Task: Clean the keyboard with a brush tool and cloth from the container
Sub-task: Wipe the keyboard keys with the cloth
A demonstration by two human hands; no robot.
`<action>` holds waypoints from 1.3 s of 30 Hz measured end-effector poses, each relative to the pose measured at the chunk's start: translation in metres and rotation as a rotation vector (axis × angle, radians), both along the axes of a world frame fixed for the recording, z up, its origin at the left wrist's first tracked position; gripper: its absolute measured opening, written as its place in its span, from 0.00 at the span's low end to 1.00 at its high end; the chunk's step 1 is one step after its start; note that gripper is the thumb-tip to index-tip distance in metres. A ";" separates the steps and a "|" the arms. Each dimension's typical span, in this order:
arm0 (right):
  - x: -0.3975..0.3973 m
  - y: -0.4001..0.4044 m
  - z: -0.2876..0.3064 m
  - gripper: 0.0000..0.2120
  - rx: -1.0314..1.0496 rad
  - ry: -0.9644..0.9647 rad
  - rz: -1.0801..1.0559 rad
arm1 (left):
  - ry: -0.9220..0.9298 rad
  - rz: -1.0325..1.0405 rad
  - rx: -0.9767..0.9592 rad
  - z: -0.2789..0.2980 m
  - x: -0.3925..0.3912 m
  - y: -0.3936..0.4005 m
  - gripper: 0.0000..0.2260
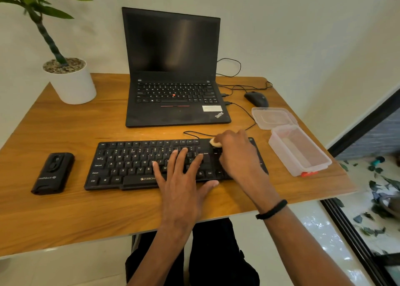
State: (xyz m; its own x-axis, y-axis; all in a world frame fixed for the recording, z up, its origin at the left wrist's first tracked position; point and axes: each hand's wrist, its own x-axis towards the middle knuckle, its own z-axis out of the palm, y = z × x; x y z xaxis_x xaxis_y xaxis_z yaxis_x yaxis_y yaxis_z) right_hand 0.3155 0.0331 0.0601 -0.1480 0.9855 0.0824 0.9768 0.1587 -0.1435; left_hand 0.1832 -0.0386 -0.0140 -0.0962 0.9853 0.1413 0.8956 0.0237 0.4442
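Left hand [180, 173] lies flat, fingers spread, on keyboard [129, 166] at tabletop [86, 210] center to steady it, right hand [236, 153] pinches cloth [215, 143] wiping the 2 o'clock corner; open container [300, 153] at 3 o'clock.

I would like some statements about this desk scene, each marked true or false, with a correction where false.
1. The left hand lies flat on the keyboard. True.
2. The right hand holds a small pale thing over the keyboard's right end. True.
3. The container has its lid on. False: the lid lies apart, behind it.
4. The laptop is closed. False: it stands open, screen dark.
5. The mouse lies left of the laptop. False: it lies to the right.
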 end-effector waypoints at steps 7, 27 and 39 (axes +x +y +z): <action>0.070 0.011 0.000 0.21 0.021 -0.046 -0.146 | -0.005 -0.005 -0.050 0.002 0.000 0.000 0.36; 0.093 -0.024 -0.009 0.24 -0.112 0.122 -0.229 | -0.013 0.025 -0.021 0.002 0.003 0.001 0.38; 0.091 -0.042 0.021 0.15 0.122 0.314 -0.324 | -0.030 0.017 -0.049 0.002 0.003 0.003 0.37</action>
State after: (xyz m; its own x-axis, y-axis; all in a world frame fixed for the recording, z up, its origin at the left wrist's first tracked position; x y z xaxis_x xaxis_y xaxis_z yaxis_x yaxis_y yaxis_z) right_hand 0.4065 -0.0085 0.0812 0.2168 0.9572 0.1918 0.8910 -0.1137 -0.4396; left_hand 0.1865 -0.0359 -0.0116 -0.1165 0.9891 0.0900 0.8813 0.0612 0.4686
